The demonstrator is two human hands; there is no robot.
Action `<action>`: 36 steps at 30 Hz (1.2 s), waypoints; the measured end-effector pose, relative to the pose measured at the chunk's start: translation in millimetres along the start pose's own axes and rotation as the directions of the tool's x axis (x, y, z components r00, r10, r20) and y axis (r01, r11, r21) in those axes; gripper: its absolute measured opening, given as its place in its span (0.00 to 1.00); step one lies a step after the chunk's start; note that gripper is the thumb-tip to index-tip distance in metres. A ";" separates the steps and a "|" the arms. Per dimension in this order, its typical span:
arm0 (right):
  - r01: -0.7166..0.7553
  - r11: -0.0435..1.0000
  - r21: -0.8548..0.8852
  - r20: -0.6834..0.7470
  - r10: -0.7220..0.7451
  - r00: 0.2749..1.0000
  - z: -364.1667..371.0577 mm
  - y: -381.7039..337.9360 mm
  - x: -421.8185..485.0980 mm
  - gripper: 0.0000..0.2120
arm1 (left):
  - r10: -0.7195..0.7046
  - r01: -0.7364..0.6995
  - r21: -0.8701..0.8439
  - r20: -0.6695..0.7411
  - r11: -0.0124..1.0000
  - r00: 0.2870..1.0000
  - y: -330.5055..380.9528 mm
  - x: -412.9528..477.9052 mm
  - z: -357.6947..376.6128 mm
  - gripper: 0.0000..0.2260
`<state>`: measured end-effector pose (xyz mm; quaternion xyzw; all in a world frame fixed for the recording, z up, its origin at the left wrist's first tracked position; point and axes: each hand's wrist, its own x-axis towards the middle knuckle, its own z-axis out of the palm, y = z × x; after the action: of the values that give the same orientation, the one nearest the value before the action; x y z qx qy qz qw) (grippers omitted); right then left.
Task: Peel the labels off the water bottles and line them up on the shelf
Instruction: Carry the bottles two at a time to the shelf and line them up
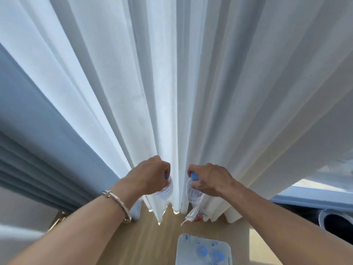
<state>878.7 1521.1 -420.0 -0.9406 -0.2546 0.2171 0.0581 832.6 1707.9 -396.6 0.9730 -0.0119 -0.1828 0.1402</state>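
Left hand (150,175) clasps left bottle (165,190), right hand (210,180) right bottle (193,192), at necks, bodies below grip.

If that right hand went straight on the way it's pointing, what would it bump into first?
Most likely the white curtain, hanging just beyond the right hand and the bottle it grips by the blue cap. The gap cannot be judged from this one view.
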 end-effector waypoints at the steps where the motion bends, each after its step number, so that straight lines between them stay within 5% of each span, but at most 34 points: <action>1: 0.002 1.000 -0.004 0.004 -0.002 1.000 -17.8 -2.5 -12.5 0.12 | 0.009 -0.009 0.012 -0.002 1.000 1.000 6.9 -9.1 -18.9 0.02; 6: 0.011 0.999 -0.031 -0.012 -0.011 1.000 -110.3 -23.6 -77.3 0.14 | 0.086 -0.098 0.108 0.106 0.989 0.991 49.0 -64.2 -108.2 0.17; 12: 0.002 0.996 -0.087 -0.149 -0.015 0.989 -224.9 -57.5 -135.9 0.13 | 0.141 -0.184 0.225 0.196 0.957 0.970 104.4 -117.8 -168.9 0.21; 17: 0.024 0.999 -0.045 -0.302 -0.036 0.953 -289.6 -79.6 -174.0 0.07 | 0.216 -0.231 0.337 0.082 0.913 0.973 140.5 -140.5 -173.9 0.18; 23: 0.027 1.000 -0.001 -0.360 -0.025 0.933 -300.1 -83.1 -200.1 0.07 | 0.227 -0.194 0.190 -0.170 0.963 0.959 151.0 -150.1 -167.4 0.15; 36: 0.015 0.987 0.161 -0.431 0.057 0.901 -282.4 -62.1 -201.2 0.08 | 0.397 -0.440 0.354 0.189 0.825 0.898 175.6 -158.7 -120.2 0.21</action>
<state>818.0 1473.6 -76.2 -0.9602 -0.2067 0.0228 0.1863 732.6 1583.3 -184.5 0.9434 -0.2687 -0.1935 -0.0193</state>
